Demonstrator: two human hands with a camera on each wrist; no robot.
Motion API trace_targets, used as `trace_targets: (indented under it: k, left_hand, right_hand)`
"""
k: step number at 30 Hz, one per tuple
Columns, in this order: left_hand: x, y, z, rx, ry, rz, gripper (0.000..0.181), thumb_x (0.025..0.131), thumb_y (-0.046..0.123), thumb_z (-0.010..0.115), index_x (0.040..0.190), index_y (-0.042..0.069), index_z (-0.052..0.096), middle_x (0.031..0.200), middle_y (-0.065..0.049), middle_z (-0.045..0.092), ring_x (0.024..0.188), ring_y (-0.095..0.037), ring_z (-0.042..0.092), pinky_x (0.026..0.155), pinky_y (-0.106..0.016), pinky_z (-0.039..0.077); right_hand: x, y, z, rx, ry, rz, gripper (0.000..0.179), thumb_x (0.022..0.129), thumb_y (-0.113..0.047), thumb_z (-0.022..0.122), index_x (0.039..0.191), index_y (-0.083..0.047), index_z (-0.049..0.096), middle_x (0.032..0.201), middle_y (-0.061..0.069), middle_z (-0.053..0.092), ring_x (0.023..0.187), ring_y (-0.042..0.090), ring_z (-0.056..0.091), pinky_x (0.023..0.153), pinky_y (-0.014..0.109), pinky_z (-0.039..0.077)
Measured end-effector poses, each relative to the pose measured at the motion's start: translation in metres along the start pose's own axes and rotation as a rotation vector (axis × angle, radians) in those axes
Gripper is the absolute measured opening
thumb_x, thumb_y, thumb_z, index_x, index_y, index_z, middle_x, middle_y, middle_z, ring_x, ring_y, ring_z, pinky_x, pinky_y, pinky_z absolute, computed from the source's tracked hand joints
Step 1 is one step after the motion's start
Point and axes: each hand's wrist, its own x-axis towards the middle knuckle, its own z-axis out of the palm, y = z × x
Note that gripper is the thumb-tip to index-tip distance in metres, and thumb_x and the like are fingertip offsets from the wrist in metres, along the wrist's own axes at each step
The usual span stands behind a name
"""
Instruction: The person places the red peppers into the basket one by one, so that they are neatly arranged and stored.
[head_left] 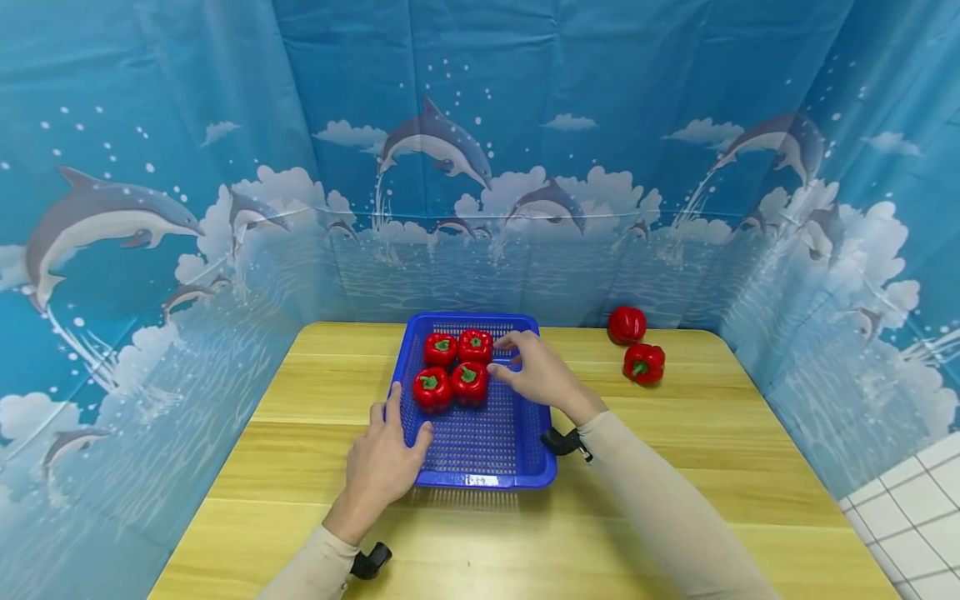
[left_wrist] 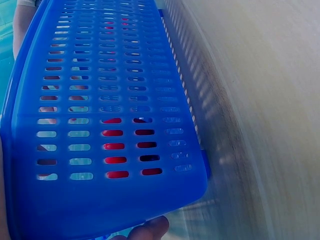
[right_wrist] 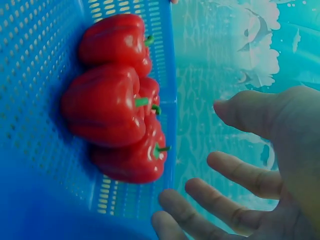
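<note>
A blue plastic basket (head_left: 480, 480) sits on the table with several red bell peppers (head_left: 468, 383) grouped toward its back left, green stems showing. My left hand (head_left: 382, 458) holds the basket's left rim near the front corner; fingertips (left_wrist: 150, 229) show at the basket's edge in the left wrist view. Over the right part of the basket, my right hand (head_left: 542, 375) has its fingers spread beside the peppers. Nothing lies between its thumb and fingers in the right wrist view, where the grouped peppers (right_wrist: 105, 105) appear apart from the hand (right_wrist: 295, 165).
Two more red bell peppers, one farther back (head_left: 627, 325) and one nearer (head_left: 643, 364), lie on the wooden table (head_left: 712, 467) right of the basket. A blue dolphin-print curtain (head_left: 480, 250) hangs behind the table and at both sides. White tiles (head_left: 911, 508) show at lower right.
</note>
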Motion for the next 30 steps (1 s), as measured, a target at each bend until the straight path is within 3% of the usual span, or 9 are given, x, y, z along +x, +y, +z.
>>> trace_targets:
  k: [7, 14, 30]
  left_hand:
    - [0.000, -0.001, 0.000, 0.003, 0.000, 0.003, 0.097, 0.113, 0.053, 0.067, 0.187, 0.008, 0.023, 0.163, -0.033, 0.057, 0.062, -0.027, 0.058, 0.051, -0.034, 0.049]
    - [0.000, 0.000, 0.000, 0.004, -0.007, -0.003, 0.097, 0.113, 0.052, 0.068, 0.187, 0.009, 0.023, 0.164, -0.033, 0.056, 0.061, -0.027, 0.057, 0.050, -0.034, 0.049]
    - [0.001, -0.001, 0.000, 0.000, 0.001, 0.005, 0.096, 0.113, 0.053, 0.066, 0.186, 0.009, 0.023, 0.162, -0.033, 0.057, 0.061, -0.028, 0.058, 0.050, -0.035, 0.050]
  right_hand:
    - [-0.005, 0.012, -0.009, -0.012, 0.072, 0.019, 0.048, 0.113, -0.035, 0.079, 0.152, -0.008, 0.070, 0.152, 0.020, 0.069, 0.132, 0.044, 0.076, 0.109, 0.061, 0.067]
    - [-0.012, 0.031, -0.016, -0.007, 0.136, 0.027, 0.050, 0.112, -0.034, 0.080, 0.154, -0.009, 0.069, 0.157, 0.024, 0.060, 0.136, 0.046, 0.076, 0.103, 0.061, 0.069]
    - [-0.025, 0.095, -0.026, -0.049, 0.220, 0.113, 0.060, 0.111, -0.040, 0.079, 0.161, -0.011, 0.065, 0.164, 0.025, 0.055, 0.142, 0.052, 0.065, 0.112, 0.070, 0.059]
